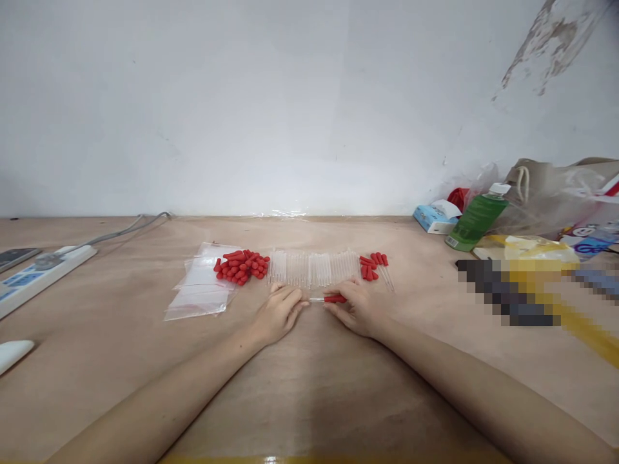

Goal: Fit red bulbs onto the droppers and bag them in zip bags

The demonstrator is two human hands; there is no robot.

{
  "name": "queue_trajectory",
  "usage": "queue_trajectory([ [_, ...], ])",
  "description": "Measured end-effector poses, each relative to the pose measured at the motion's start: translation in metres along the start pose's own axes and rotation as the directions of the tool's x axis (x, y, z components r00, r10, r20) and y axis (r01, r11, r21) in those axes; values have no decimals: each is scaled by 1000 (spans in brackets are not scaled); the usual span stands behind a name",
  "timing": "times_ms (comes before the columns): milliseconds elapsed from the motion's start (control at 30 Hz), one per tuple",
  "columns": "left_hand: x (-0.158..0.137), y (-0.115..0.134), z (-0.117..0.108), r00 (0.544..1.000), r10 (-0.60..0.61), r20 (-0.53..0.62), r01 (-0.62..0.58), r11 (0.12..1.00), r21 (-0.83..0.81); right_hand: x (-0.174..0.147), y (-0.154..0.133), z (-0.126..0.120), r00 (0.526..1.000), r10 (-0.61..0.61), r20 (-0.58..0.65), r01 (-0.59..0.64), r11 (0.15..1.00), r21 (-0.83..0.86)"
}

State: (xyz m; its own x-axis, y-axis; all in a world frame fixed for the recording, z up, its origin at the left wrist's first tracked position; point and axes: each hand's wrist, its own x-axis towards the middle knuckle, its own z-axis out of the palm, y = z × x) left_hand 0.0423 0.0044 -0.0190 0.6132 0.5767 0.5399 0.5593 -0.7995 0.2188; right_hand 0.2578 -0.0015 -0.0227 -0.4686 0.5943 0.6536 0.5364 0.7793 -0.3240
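Note:
My left hand (282, 312) pinches one end of a thin clear glass dropper tube (316, 299). On the tube's other end sits a red rubber bulb (333, 299), held between the fingers of my right hand (355, 308). Just beyond both hands lies a row of clear glass tubes (312, 267), side by side. A heap of red rubber bulbs (240, 266) is left of the row, partly over clear plastic bags (200, 290). To its right are several more red bulbs (369, 269), some fitted on glass tubes (387, 279).
On the left are a white power strip (48, 274) with a grey cable, a phone (18, 258) and a white object (14, 354). At the right stand a tissue box (435, 219), a green bottle (478, 219) and plastic bags (546, 203). A wall (290, 109) closes off the back.

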Motion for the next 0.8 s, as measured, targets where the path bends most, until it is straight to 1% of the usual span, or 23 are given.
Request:
queue_trajectory([
  [100, 1, 1, -1, 1000, -20, 17, 20, 1000, 12, 0, 1, 1, 999, -26, -25, 24, 997, -75],
  [167, 1, 2, -1, 999, -32, 23, 31, 999, 7, 1, 2, 2, 998, -50, -41, 46, 994, -95],
  [267, 0, 2, -1, 999, -32, 15, 32, 999, -13, 3, 1, 3, 996, -75, -50, 71, 995, -73],
  [500, 1, 5, -1, 1000, -10, 19, 11, 1000, -29, 7, -6, 0, 994, -109, -17, 108, 993, -48],
  [800, 4, 9, -2, 999, -12, 30, 13, 999, -32, 7, -8, 4, 998, -59, 2, 59, 998, 14],
])
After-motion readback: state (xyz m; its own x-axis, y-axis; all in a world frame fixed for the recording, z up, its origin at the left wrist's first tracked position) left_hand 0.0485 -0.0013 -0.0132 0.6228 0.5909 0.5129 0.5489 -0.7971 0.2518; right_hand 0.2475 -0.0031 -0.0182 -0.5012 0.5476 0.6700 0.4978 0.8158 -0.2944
